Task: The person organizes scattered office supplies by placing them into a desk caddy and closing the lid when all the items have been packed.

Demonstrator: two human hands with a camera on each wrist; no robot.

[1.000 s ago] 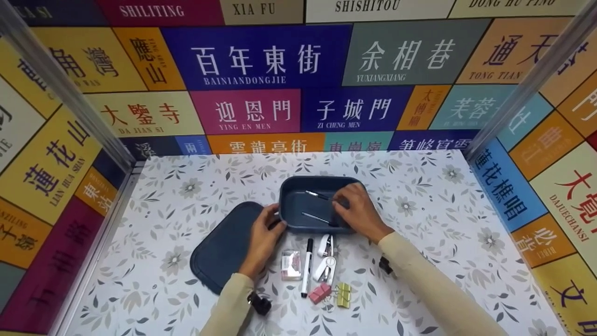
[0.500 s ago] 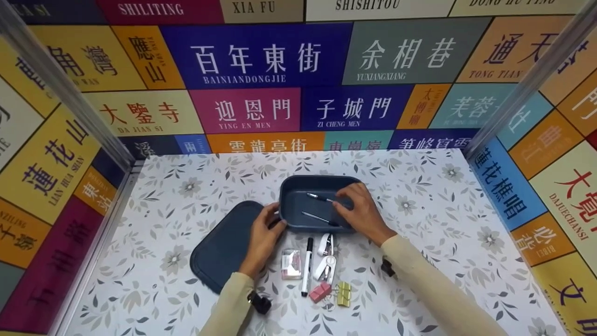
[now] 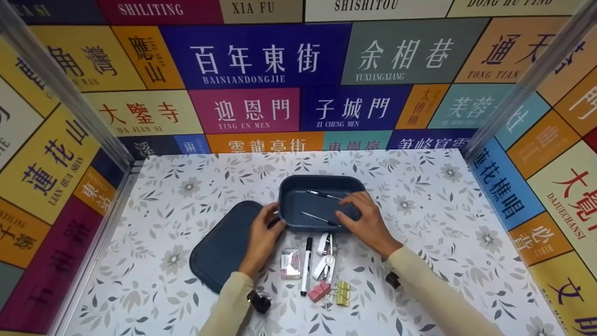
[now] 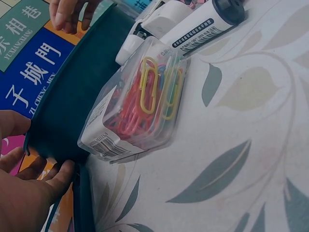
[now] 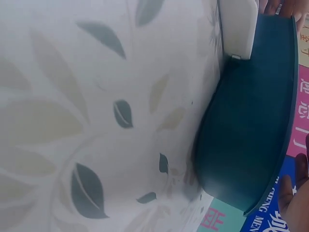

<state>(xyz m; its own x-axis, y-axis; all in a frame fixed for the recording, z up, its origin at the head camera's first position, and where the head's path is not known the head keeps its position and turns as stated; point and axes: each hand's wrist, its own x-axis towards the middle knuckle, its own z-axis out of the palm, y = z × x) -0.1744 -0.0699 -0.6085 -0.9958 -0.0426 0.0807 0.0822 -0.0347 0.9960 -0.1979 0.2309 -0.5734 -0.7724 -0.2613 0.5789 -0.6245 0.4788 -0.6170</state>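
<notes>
A dark blue open box [image 3: 298,205] holds two slim dark pens, an upper pen [image 3: 322,193] and a lower pen [image 3: 317,217]. My left hand [image 3: 262,235] grips the box's left end, thumb at the rim and fingers round the corner in the left wrist view. Over the box's right end, my right hand [image 3: 367,219] has thumb and fingers spread apart, the fingertips right by the upper pen's end. In the right wrist view, part of the right hand [image 5: 297,203] shows beside the box rim.
Left of the box lies its dark blue lid [image 3: 224,247]. In front are a clear case of paper clips [image 3: 290,264], a white marker [image 3: 306,268], a white stapler-like item [image 3: 325,261], a pink binder clip [image 3: 319,292] and a yellow binder clip [image 3: 343,294]. Printed panels stand behind.
My right hand has let go of the upper pen, which now lies in the box, and has shifted slightly right and toward me, its fingers spreading. The left hand stays put.
</notes>
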